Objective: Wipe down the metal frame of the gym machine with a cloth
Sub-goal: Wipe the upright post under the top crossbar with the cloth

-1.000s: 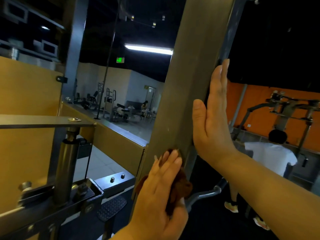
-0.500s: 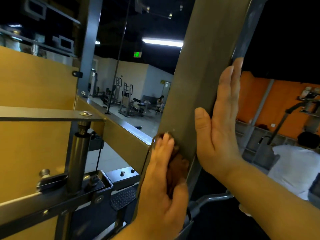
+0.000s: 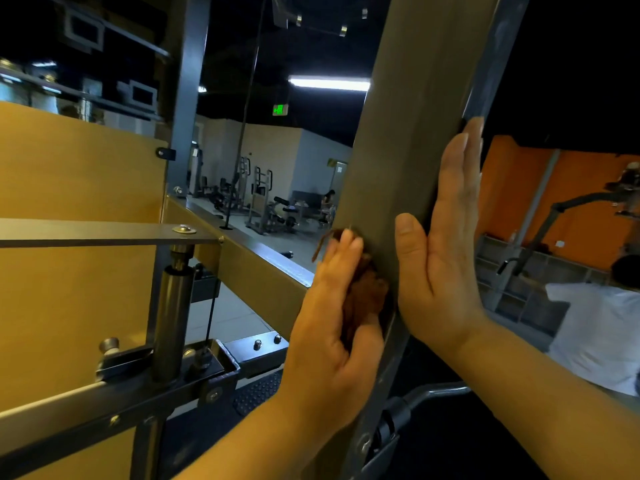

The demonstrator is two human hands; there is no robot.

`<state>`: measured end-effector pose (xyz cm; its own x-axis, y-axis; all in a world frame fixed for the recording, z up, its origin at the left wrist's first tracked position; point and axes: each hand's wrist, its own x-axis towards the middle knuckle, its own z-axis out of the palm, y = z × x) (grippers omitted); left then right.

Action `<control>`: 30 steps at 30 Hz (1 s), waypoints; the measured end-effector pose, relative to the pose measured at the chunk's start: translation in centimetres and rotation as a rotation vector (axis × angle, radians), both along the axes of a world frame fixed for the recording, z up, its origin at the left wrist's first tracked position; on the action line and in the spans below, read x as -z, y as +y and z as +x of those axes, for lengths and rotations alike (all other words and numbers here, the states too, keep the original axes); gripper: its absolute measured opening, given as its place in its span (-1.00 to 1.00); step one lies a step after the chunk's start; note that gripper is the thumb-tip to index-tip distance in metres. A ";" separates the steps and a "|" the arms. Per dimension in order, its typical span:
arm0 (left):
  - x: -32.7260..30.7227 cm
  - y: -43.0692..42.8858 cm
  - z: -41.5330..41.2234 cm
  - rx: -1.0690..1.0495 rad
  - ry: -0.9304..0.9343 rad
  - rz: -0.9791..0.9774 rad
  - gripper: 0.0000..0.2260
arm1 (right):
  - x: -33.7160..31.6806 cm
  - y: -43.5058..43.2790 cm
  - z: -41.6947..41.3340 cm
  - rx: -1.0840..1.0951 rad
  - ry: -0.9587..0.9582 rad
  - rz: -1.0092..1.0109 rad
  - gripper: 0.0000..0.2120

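Metal frame post (image 3: 408,133): grey, upright, leaning slightly right, centre of view, near.
Cloth (image 3: 367,293): brown, bunched, pressed against the post's left face low down.
Left hand (image 3: 330,327): fingers straight, laid over the cloth and pressing it to the post, thumb under its lower edge.
Right hand (image 3: 440,265): flat, fingers straight and together, palm on the post's right edge, holding nothing.
Yellow panel (image 3: 69,168): left, near.
Person in white shirt (image 3: 595,330): far right.
Ceiling light (image 3: 329,83): far, lit.
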<state>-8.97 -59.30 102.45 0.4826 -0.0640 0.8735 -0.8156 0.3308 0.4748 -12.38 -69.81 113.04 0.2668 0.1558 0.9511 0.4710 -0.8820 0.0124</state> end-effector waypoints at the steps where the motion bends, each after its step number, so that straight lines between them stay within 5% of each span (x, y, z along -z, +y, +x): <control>1: -0.4 -0.2 0.1 0.003 0.003 -0.014 -0.41 | 0.0 0.0 0.0 0.002 0.000 0.003 -0.38; 8: 7.4 -0.7 -1.0 -0.023 0.252 -0.113 -0.32 | 2.3 -0.2 -0.1 0.011 0.033 0.003 -0.34; 12: 4.8 -0.5 -0.3 0.024 0.324 -0.107 -0.34 | 2.7 -0.3 0.2 -0.008 0.020 0.007 -0.35; 16: 0.4 -0.5 -1.3 0.123 0.176 -0.087 -0.39 | 2.7 -0.4 0.3 -0.017 0.021 0.006 -0.35; 19: 3.3 -0.6 -1.5 0.043 0.026 -0.008 -0.38 | 2.7 -0.3 0.3 -0.034 0.024 0.000 -0.36; 25: 10.2 -0.7 -2.7 -0.058 0.329 -0.106 -0.34 | 2.7 -0.1 0.3 -0.061 0.023 0.003 -0.38; 30: 5.3 -0.8 -2.7 -0.005 0.178 -0.050 -0.40 | 2.7 -0.1 0.1 -0.045 0.028 0.014 -0.39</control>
